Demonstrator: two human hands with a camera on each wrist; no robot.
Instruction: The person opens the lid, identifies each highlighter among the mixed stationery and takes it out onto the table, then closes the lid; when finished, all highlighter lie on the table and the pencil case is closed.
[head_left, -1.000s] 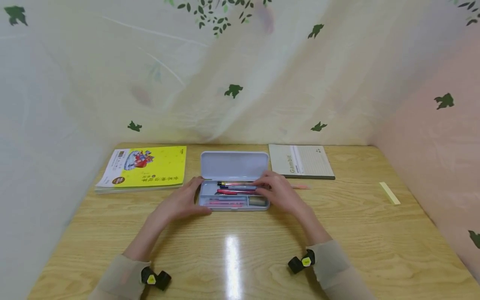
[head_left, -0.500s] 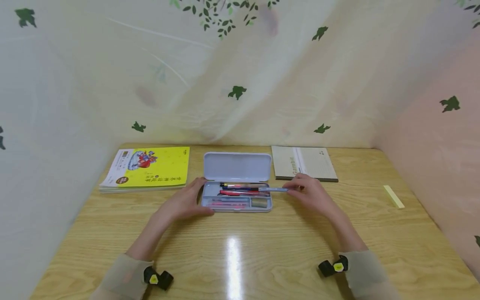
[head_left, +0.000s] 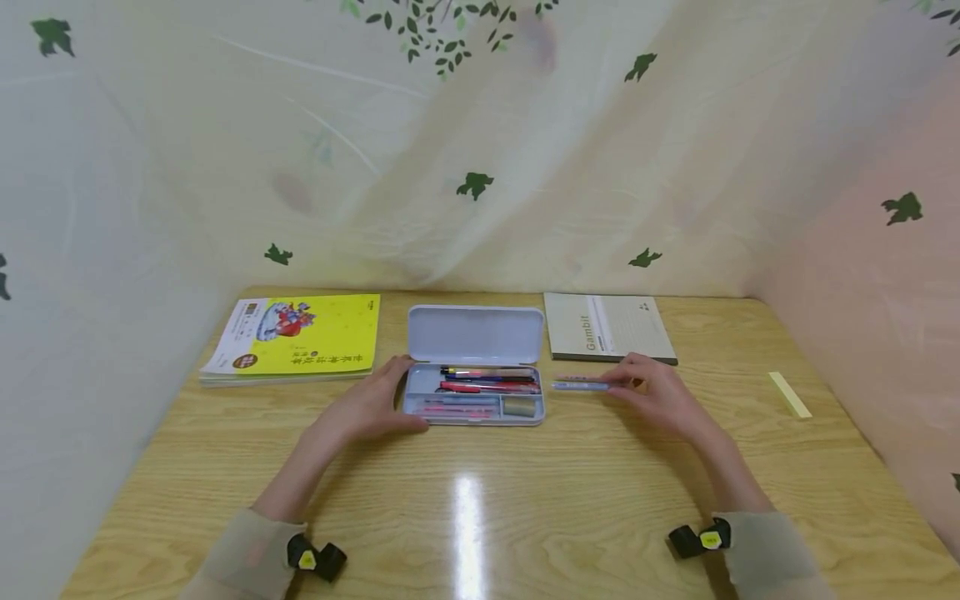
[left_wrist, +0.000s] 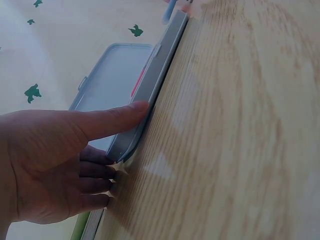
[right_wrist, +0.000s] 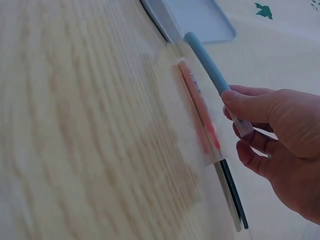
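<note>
An open pale blue pencil case [head_left: 474, 421] lies in the middle of the table, its lid raised at the back. Several pens [head_left: 487, 386] and a small greyish block [head_left: 519, 406] sit in its compartments. With thumb along the front wall and fingers round the left end, my left hand [head_left: 367, 404] holds the case; the left wrist view shows the thumb [left_wrist: 120, 117] on that wall. Right of the case, my right hand [head_left: 656, 396] pinches a light blue pen [right_wrist: 207, 62] between thumb and fingers. Below that pen, an orange pen [right_wrist: 197, 100] lies on the table.
A yellow-covered book [head_left: 330, 333] lies at the back left, apparently on top of others. At the back right is a grey notebook [head_left: 611, 325] with a dark spine. A pale yellow strip [head_left: 790, 394] lies far right. Patterned cloth [head_left: 480, 233] hangs behind the table.
My right hand has drawn the light blue pen out of the case and carried it to the right. The left hand has stayed on the case's left end.
</note>
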